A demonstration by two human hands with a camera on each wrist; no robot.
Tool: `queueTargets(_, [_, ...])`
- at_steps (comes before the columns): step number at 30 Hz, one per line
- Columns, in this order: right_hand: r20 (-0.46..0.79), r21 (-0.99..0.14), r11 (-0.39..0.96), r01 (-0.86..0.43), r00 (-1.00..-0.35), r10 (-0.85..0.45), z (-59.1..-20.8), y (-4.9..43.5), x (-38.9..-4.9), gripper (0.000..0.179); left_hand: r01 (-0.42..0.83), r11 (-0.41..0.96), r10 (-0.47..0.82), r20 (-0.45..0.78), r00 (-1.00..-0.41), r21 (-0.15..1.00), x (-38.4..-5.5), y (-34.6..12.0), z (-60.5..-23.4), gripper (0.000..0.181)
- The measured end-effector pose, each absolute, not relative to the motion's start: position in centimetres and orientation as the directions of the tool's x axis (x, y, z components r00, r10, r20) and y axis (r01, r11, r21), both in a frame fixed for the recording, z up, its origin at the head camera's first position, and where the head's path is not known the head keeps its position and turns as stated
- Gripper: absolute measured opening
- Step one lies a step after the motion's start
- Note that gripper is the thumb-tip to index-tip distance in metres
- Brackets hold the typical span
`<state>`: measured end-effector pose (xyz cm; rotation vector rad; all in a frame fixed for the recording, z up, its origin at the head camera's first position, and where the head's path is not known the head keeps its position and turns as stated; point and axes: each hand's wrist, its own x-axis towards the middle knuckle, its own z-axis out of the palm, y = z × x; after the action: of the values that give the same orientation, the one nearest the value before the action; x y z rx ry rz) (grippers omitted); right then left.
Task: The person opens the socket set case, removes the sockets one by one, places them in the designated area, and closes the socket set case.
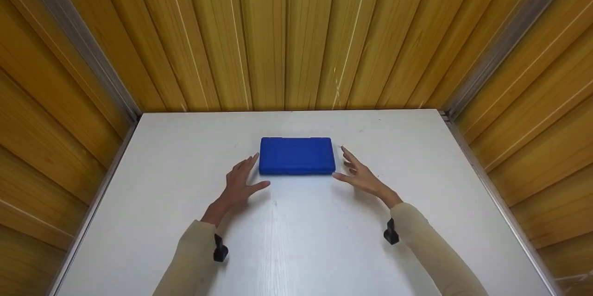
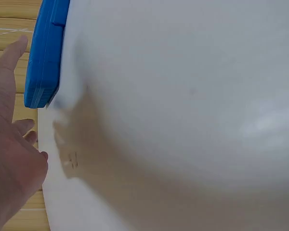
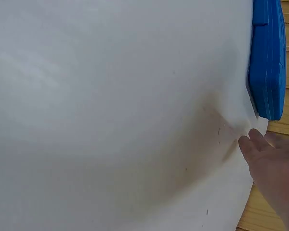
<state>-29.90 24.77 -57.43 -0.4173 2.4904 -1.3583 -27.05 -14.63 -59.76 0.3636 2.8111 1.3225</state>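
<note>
A flat blue box lies shut on the white table, toward the far edge and about midway across, its long side facing the person. To its left I see the left hand, fingers stretched out and thumb spread wide, holding nothing; the fingertips come right up beside the box, though I can't tell whether they touch. On the other side the right hand is spread as well, nothing in it, its thumb close by the near right corner; contact there is unclear too. Pale long sleeves cover both forearms, with a small black gadget at each wrist. Around the table stand yellow-brown wood-look walls, with grey metal strips in the corners.
</note>
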Motion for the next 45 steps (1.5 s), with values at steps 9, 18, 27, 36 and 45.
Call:
queueTargets(9, [-0.101, -0.886, 0.458, -0.070, -0.936, -0.337, -58.1, 22.1, -29.6, 0.092, 0.209, 0.604, 0.237, 0.077, -0.968, 0.769, -27.5, -11.9, -60.6, 0.090])
queueTargets(18, [-0.020, -0.887, 0.447, -0.119, -0.955, -0.295, -58.6, 21.7, -29.5, 0.078, 0.185, 0.576, 0.181, 0.096, -0.979, 0.796, -28.0, -11.4, -60.5, 0.074])
queueTargets(27, [0.065, -0.899, 0.400, -0.178, -0.958, -0.280, -58.5, 22.0, -29.6, 0.069, 0.244, 0.521, 0.172, 0.179, -0.969, 0.818, -28.2, -11.4, -60.2, 0.066])
queueTargets(36, [0.068, -0.895, 0.403, -0.193, -0.950, -0.303, -58.2, 22.5, -29.3, 0.066, 0.251, 0.493, 0.206, 0.168, -0.964, 0.833, -27.4, -11.9, -59.3, 0.060])
queueTargets(45, [0.069, -0.890, 0.392, -0.231, -0.920, -0.386, -58.6, 22.5, -27.7, 0.060, 0.268, 0.552, 0.260, 0.142, -0.955, 0.789, -24.1, -13.7, -59.1, 0.066])
